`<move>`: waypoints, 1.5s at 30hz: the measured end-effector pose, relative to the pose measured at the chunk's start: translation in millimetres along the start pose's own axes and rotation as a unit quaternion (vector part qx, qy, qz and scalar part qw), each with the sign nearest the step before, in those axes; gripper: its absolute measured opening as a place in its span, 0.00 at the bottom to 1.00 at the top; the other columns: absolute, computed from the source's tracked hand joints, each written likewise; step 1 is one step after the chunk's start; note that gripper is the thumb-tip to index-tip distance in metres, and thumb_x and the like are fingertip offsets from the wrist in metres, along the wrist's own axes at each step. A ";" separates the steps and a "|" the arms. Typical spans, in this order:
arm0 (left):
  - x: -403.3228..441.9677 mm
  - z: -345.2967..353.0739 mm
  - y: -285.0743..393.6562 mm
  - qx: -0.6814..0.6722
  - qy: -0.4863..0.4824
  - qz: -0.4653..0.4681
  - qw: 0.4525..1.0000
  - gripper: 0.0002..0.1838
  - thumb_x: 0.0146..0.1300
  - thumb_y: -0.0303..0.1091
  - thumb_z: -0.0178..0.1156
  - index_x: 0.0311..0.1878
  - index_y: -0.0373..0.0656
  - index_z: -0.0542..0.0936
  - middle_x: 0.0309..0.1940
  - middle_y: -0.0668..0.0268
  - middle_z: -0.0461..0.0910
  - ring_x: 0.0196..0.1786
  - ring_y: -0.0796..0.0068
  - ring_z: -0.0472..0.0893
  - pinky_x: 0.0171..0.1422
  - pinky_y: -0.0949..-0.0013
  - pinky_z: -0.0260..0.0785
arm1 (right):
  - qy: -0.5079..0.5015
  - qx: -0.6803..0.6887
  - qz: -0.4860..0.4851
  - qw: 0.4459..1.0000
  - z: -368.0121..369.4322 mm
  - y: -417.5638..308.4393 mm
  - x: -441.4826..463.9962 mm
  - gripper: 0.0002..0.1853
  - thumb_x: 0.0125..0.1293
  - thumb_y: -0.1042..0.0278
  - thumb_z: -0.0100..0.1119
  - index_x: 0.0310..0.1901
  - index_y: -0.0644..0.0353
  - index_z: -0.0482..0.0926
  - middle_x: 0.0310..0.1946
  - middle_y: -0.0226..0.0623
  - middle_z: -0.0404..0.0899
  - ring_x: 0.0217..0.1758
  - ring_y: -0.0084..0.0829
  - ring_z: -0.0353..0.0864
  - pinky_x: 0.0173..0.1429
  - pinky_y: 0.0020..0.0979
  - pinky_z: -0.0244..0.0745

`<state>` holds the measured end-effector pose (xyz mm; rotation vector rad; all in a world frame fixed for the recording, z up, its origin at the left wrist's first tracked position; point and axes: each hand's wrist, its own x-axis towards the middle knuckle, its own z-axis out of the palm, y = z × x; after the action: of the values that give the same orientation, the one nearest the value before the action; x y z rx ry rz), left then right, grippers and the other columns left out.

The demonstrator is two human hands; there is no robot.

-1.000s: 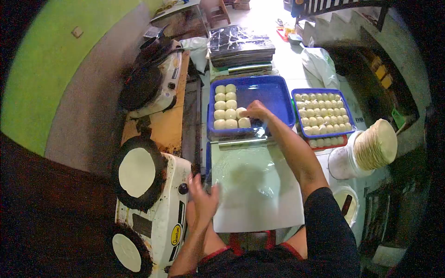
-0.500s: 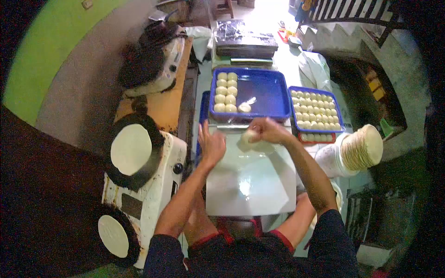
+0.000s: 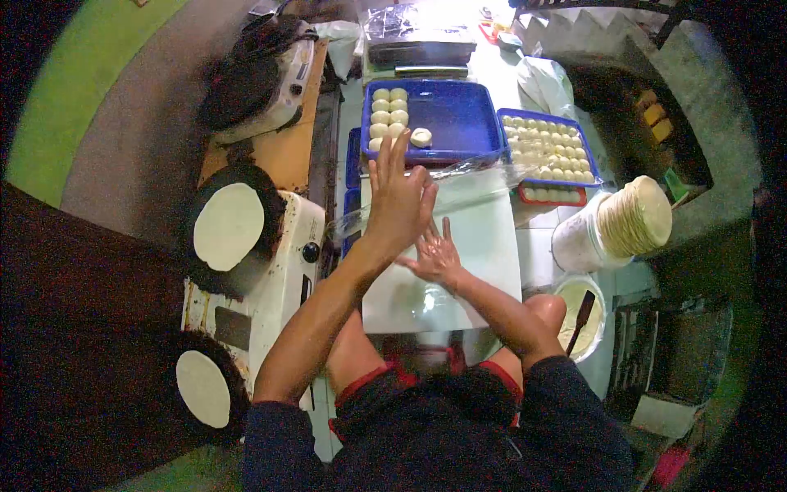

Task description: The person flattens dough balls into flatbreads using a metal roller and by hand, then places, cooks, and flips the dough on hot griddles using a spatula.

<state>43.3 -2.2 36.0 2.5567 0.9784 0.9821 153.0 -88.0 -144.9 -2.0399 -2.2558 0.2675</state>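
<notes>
Above the white board [image 3: 479, 287], my left hand [image 3: 399, 205] pinches a clear plastic sheet [image 3: 475, 176] between thumb and index finger, its other fingers raised. The sheet stretches across the far part of the board. My right hand [image 3: 436, 256] lies over the board just below the left, palm down with fingers spread. Whether dough is under it is hidden. Beyond the hands, a blue tray [image 3: 471, 153] holds two columns of pale dough balls [image 3: 379, 117] and a separate ball [image 3: 420, 137] beside them.
To the right are a smaller blue tray [image 3: 593, 156] of dough balls, a stack of flat rounds [image 3: 627, 221] on a white tub, and a bowl [image 3: 597, 338] with a dark-handled tool. At left, two pans [image 3: 275, 215] [image 3: 238, 406] with flat dough rounds sit on a stove [image 3: 270, 303].
The dough ball that my right hand carried from the tray is out of sight. That hand has opened over the board, while my left hand has moved inward and taken hold of the plastic sheet.
</notes>
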 end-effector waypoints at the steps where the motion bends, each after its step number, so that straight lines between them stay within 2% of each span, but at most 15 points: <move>1: -5.7 0.5 2.4 -0.006 -0.014 -0.001 1.000 0.09 0.63 0.32 0.65 0.39 0.36 0.81 0.77 0.43 0.53 0.79 0.33 0.49 0.77 0.28 0.45 | 0.010 -0.007 -0.005 1.000 0.7 1.3 3.5 0.54 0.69 0.22 0.37 0.81 0.61 0.45 0.82 0.52 0.43 0.86 0.48 0.38 0.83 0.61 0.27; 7: -63.2 6.0 10.3 -0.056 -0.020 0.034 0.998 0.09 0.63 0.31 0.64 0.39 0.35 0.78 0.74 0.43 0.61 0.76 0.34 0.59 0.76 0.30 0.51 | -0.008 0.113 0.043 0.993 13.2 63.6 -11.1 0.49 0.71 0.30 0.45 0.78 0.64 0.53 0.80 0.54 0.49 0.85 0.45 0.42 0.84 0.56 0.22; 8: -84.3 8.0 18.1 -0.058 -0.044 0.025 0.997 0.09 0.64 0.31 0.63 0.39 0.35 0.77 0.72 0.43 0.64 0.74 0.35 0.63 0.75 0.31 0.53 | 0.127 0.134 0.059 0.981 3.3 87.6 -30.1 0.41 0.70 0.39 0.55 0.71 0.67 0.66 0.73 0.54 0.64 0.79 0.50 0.59 0.82 0.55 0.43; 9: -109.3 17.1 21.0 -0.046 -0.072 0.020 0.996 0.08 0.65 0.31 0.62 0.40 0.36 0.77 0.71 0.44 0.66 0.73 0.37 0.65 0.75 0.32 0.55 | 0.061 0.063 0.118 0.989 13.3 135.4 -29.3 0.28 0.66 0.50 0.62 0.58 0.67 0.76 0.61 0.50 0.77 0.64 0.53 0.75 0.68 0.52 0.68; 12: -189.7 67.1 18.2 -0.032 -0.111 0.003 0.993 0.07 0.66 0.31 0.61 0.42 0.38 0.78 0.64 0.49 0.73 0.65 0.45 0.74 0.69 0.41 0.65 | 0.218 0.168 0.198 0.941 -28.9 234.4 -37.7 0.19 0.62 0.68 0.61 0.55 0.63 0.78 0.54 0.50 0.79 0.55 0.52 0.80 0.56 0.47 0.77; 14: -240.4 112.6 11.1 -0.039 -0.132 -0.037 0.990 0.07 0.64 0.31 0.60 0.43 0.41 0.79 0.54 0.56 0.78 0.55 0.53 0.78 0.59 0.50 0.71 | 0.253 0.150 0.090 0.952 -45.2 244.9 -5.2 0.23 0.65 0.70 0.57 0.62 0.62 0.76 0.51 0.54 0.82 0.56 0.51 0.80 0.62 0.48 0.74; 17: -273.7 135.7 9.7 0.019 -0.235 -0.020 0.971 0.08 0.61 0.30 0.59 0.43 0.43 0.79 0.44 0.61 0.79 0.49 0.59 0.79 0.51 0.54 0.72 | 0.107 0.133 -0.035 0.985 -44.0 172.5 76.7 0.34 0.62 0.69 0.62 0.72 0.49 0.68 0.68 0.52 0.71 0.68 0.51 0.74 0.71 0.43 0.72; 19: -276.7 136.9 12.5 -0.020 -0.232 -0.043 0.971 0.08 0.58 0.28 0.57 0.42 0.43 0.79 0.42 0.60 0.79 0.49 0.58 0.79 0.52 0.53 0.72 | 0.094 0.159 0.058 0.981 -11.9 111.5 122.2 0.37 0.60 0.66 0.66 0.73 0.43 0.67 0.66 0.54 0.71 0.72 0.50 0.69 0.76 0.50 0.62; 20: -277.0 136.8 12.9 -0.039 -0.231 -0.053 0.971 0.09 0.57 0.28 0.57 0.42 0.42 0.79 0.41 0.59 0.79 0.50 0.57 0.80 0.53 0.52 0.73 | 0.165 -0.058 -0.011 0.985 8.2 95.0 132.4 0.37 0.60 0.65 0.67 0.73 0.42 0.66 0.64 0.54 0.73 0.71 0.50 0.69 0.76 0.54 0.60; 23: -267.1 123.4 23.1 -0.060 -0.222 -0.067 0.971 0.09 0.54 0.24 0.57 0.40 0.41 0.80 0.39 0.54 0.80 0.48 0.50 0.80 0.53 0.50 0.73 | 0.065 0.073 0.014 0.995 -13.8 63.6 112.4 0.33 0.62 0.63 0.66 0.71 0.43 0.69 0.65 0.52 0.71 0.70 0.50 0.69 0.76 0.62 0.53; 27: -264.2 120.5 29.8 -0.051 -0.238 -0.095 0.965 0.11 0.50 0.22 0.59 0.39 0.40 0.80 0.37 0.52 0.79 0.47 0.48 0.80 0.52 0.50 0.73 | 0.146 0.020 -0.048 0.988 4.4 25.4 -3.9 0.36 0.60 0.55 0.71 0.70 0.40 0.69 0.52 0.44 0.76 0.61 0.43 0.74 0.65 0.53 0.62; 35: -268.0 125.6 27.0 -0.141 -0.248 -0.176 0.942 0.10 0.50 0.18 0.55 0.36 0.39 0.79 0.36 0.51 0.78 0.44 0.46 0.78 0.48 0.48 0.72 | 0.216 0.035 0.037 0.975 0.1 13.2 2.3 0.33 0.61 0.53 0.68 0.69 0.32 0.70 0.56 0.40 0.73 0.63 0.42 0.72 0.69 0.59 0.60; 39: -287.8 147.1 14.4 -0.077 -0.173 -0.070 0.979 0.10 0.50 0.18 0.55 0.35 0.39 0.80 0.35 0.51 0.79 0.44 0.47 0.79 0.49 0.48 0.72 | 0.181 0.025 0.003 0.983 30.2 -1.5 -54.6 0.39 0.54 0.48 0.74 0.69 0.31 0.70 0.56 0.39 0.73 0.62 0.42 0.72 0.73 0.59 0.56; 42: -288.8 150.3 9.2 -0.065 -0.245 -0.091 0.963 0.14 0.48 0.25 0.62 0.41 0.43 0.81 0.38 0.51 0.78 0.46 0.46 0.78 0.48 0.49 0.73 | 0.183 0.039 0.028 0.982 19.5 4.0 -38.7 0.30 0.62 0.48 0.68 0.66 0.32 0.74 0.57 0.39 0.73 0.68 0.43 0.67 0.75 0.62 0.50; 45: -268.3 116.2 30.8 -0.069 -0.265 -0.117 0.955 0.10 0.47 0.20 0.58 0.35 0.40 0.79 0.35 0.51 0.78 0.44 0.46 0.78 0.50 0.49 0.73 | 0.241 0.032 0.082 0.967 17.0 12.6 -11.4 0.27 0.68 0.50 0.60 0.69 0.36 0.72 0.71 0.43 0.65 0.76 0.52 0.60 0.79 0.65 0.40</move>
<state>-12.0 -200.4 -174.0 2.3240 0.9752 0.2622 163.4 -99.3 -163.3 -1.9901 -1.7721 -0.1341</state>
